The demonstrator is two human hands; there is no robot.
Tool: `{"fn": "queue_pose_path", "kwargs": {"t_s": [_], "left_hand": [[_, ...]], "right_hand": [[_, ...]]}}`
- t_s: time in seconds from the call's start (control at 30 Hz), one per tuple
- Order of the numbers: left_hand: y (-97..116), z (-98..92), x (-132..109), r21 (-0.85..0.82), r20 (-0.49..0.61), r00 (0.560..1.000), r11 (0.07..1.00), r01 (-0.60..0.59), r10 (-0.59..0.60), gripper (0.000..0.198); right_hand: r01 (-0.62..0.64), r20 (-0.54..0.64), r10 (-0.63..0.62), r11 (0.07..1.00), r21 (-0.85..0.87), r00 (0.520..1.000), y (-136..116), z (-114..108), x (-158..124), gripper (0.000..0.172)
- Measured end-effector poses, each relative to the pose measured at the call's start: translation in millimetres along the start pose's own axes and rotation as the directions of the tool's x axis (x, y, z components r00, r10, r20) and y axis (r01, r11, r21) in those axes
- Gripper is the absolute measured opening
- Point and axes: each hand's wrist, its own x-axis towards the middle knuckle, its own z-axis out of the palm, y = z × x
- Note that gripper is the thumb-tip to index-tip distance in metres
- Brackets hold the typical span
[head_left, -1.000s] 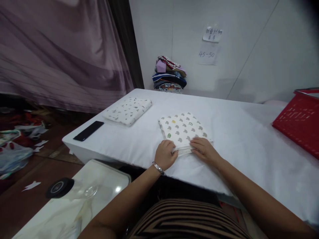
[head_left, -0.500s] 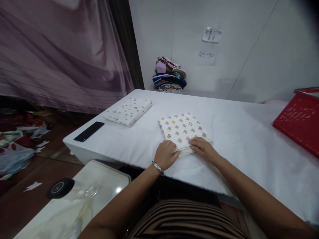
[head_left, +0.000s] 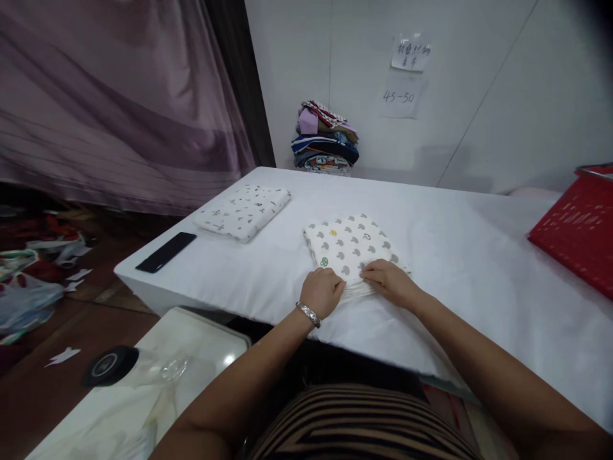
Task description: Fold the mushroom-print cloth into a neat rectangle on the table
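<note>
A folded white cloth [head_left: 352, 246] with grey mushroom-like prints, plus a few green and yellow ones, lies near the front edge of the white-covered table [head_left: 460, 255]. My left hand [head_left: 323, 291], with a silver bracelet at its wrist, is closed on the cloth's near left corner, thumb and fingers pressed together. My right hand [head_left: 389, 281] pinches the near edge a little farther right, its fingertips on the top layer. Several folded layers show along that near edge between the hands. What lies beneath my fingers is hidden.
A second folded white cloth [head_left: 244, 212] with small dark prints lies at the far left, beside a black phone-like slab [head_left: 166, 252]. A red basket [head_left: 577, 233] stands at the right. Stacked folded fabrics [head_left: 325, 137] rest by the wall. A white stand [head_left: 191, 338] is lower left.
The fingers of my left hand have curled more tightly at the cloth's near corner. My right hand has shifted slightly left, its fingers now pinched together. The view has moved a little.
</note>
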Motion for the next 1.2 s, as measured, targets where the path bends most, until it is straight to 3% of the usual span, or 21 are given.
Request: {"fn": "queue_pose_path", "kwargs": {"t_s": [0.3, 0.57, 0.83, 1.0, 1.2], "left_hand": [[8, 1.5, 5, 0.147, 0.032, 0.999, 0.989, -0.006, 0.002, 0.011], [16, 5.0, 6, 0.195, -0.039, 0.998, 0.98, -0.046, 0.054, 0.009], [8, 8.2, -5, 0.239, 0.017, 0.976, 0.947, -0.216, 0.218, 0.015], [5, 9.7, -6, 0.213, 0.012, 0.976, 0.953, -0.216, 0.219, 0.014], [3, 14.1, -7, 0.206, -0.045, 0.971, 0.953, -0.222, 0.236, 0.011]], "right_hand": [[-0.001, 0.009, 0.002, 0.997, -0.077, 1.0, -1, 3, 1, 0.023], [0.004, -0.01, -0.004, 1.0, -0.025, 1.0, -7, -3, -1, 0.021], [0.078, 0.016, -0.078, 0.996, -0.039, 0.997, -1, 6, -9, 0.025], [0.074, -0.006, -0.074, 0.997, -0.035, 0.997, 5, 4, -16, 0.027], [0.066, -0.026, -0.07, 0.986, -0.153, 0.997, 15, 7, -24, 0.029]]}}
